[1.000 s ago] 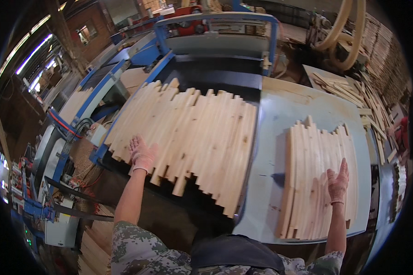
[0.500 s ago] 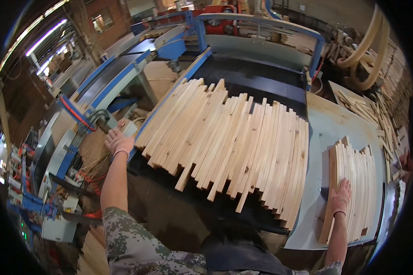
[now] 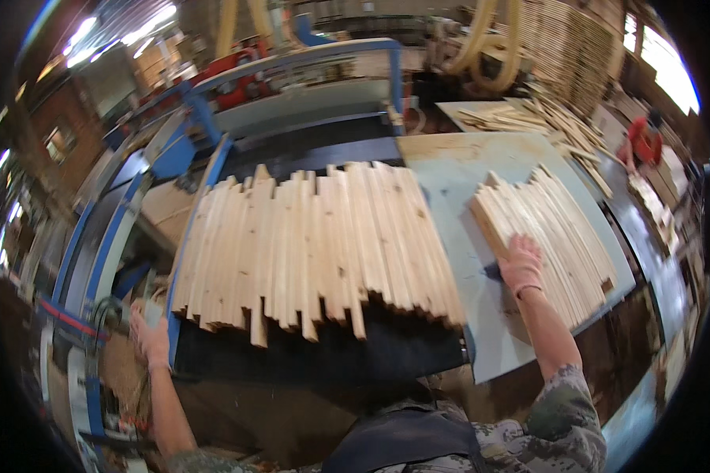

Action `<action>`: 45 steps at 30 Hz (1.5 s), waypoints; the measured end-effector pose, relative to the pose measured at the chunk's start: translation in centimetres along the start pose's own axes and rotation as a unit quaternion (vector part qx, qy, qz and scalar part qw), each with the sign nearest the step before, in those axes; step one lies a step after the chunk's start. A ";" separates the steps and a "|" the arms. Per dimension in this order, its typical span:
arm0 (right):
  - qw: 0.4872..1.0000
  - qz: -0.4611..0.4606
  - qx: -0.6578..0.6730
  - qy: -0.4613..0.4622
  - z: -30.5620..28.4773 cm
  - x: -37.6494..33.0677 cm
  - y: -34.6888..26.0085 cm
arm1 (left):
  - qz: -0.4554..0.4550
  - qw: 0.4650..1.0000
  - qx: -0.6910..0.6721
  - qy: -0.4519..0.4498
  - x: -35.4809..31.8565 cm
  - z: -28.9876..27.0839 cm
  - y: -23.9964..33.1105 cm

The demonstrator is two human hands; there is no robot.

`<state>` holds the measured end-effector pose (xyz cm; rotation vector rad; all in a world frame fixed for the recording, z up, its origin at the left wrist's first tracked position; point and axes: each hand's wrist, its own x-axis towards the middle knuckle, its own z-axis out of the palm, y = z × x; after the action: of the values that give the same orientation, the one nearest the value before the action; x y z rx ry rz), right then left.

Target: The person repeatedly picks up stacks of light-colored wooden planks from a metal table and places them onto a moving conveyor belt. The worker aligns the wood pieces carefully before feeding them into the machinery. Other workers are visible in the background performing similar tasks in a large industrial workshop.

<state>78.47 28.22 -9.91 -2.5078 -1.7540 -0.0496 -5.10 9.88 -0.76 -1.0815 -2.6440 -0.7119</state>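
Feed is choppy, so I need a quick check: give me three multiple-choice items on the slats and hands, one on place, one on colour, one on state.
1. Where is the right hand?
A. on the small slat stack
B. on the blue frame
C. in the air

2. What colour is the machine frame?
A. green
B. blue
C. yellow

3. How do the wide slat row's near ends lie?
A. flush
B. uneven
C. covered

Answers: 1 A, palm flat on the stack's near edge. 2 B, rails are blue. 3 B, some slats jut out further.
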 end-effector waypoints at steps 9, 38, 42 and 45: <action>1.000 -0.004 -0.020 0.015 -0.7 -9.3 3.4 | 0.071 0.651 -0.444 -0.612 -29.7 -1.7 4.8; 0.999 0.001 -0.027 0.027 -1.3 -8.0 2.0 | 0.199 0.669 0.209 -0.685 -52.9 22.7 -17.1; 0.999 -0.006 -0.026 0.026 -1.3 -7.9 1.4 | 0.204 0.672 0.213 -0.679 -52.0 23.0 -16.9; 0.999 -0.007 -0.015 0.030 -1.1 -7.9 1.5 | 0.209 0.667 0.219 -0.681 -51.9 23.0 -16.8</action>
<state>77.14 20.20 -9.44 -2.4863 -1.7621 -0.1499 20.19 -20.39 -44.91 -2.5117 -2.8004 1.3353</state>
